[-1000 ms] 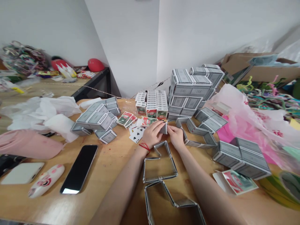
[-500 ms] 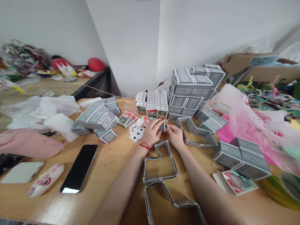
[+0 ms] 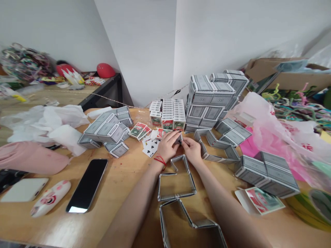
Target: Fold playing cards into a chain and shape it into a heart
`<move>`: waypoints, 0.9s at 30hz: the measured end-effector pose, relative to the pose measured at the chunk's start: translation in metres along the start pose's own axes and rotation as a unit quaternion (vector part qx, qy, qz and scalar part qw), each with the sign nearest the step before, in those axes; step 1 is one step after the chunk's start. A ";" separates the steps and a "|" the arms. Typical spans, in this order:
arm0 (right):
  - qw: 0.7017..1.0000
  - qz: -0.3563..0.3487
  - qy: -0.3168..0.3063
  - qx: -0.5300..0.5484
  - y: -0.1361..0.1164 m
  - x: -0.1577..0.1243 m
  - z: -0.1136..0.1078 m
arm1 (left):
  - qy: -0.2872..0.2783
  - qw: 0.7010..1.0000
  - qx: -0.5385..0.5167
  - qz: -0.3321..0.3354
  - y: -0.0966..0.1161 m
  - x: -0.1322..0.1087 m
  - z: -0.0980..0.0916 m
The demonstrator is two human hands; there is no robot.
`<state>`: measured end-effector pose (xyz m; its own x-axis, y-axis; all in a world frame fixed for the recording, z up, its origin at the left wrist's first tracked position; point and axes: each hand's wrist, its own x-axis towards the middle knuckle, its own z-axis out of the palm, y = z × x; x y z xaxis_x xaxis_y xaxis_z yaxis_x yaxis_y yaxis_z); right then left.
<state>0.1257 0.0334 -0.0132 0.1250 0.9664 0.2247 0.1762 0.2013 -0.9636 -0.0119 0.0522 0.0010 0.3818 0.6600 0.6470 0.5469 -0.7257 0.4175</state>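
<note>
Between my two hands, at the middle of the table, is a grey-backed playing card [image 3: 178,138], largely hidden by my fingers. My left hand [image 3: 167,147] curls over it from the left, a red string round the wrist. My right hand [image 3: 191,150] pinches its right side, fingertips close to the left thumb. Just below the hands stands a zigzag strip of folded cards [image 3: 178,197] on edge. A second folded-card strip [image 3: 181,210] stands nearer me, between my forearms. Loose face-up cards [image 3: 150,148] lie left of my left hand.
Behind my hands stand rows of card packs [image 3: 167,113] and a tall stack of card blocks [image 3: 207,100]. More folded cards [image 3: 219,143] and blocks [image 3: 266,172] are at the right. Leftward are a card structure [image 3: 106,129], a phone [image 3: 87,186] and a pink pouch [image 3: 31,156].
My right hand has shifted slightly left, its fingertips closer to my left hand. The card between them shows less of its face. The surrounding things have stayed put.
</note>
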 end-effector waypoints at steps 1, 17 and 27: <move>1.000 0.007 -0.001 0.026 -0.002 0.000 0.000 | -0.002 1.000 -0.013 -0.002 0.001 0.001 -0.001; 0.962 0.089 -0.165 0.200 -0.009 -0.004 0.009 | 0.031 0.942 -0.204 -0.266 0.005 0.004 0.003; 0.984 0.090 -0.048 0.145 -0.009 0.001 0.007 | 0.019 0.933 -0.236 -0.269 0.008 0.005 0.005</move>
<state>0.1178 0.0333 -0.0054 0.0344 0.9984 0.0451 -0.1276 0.0491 -0.9906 -0.0020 0.0502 0.0045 0.1145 0.9528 0.2811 0.2585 -0.3017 0.9177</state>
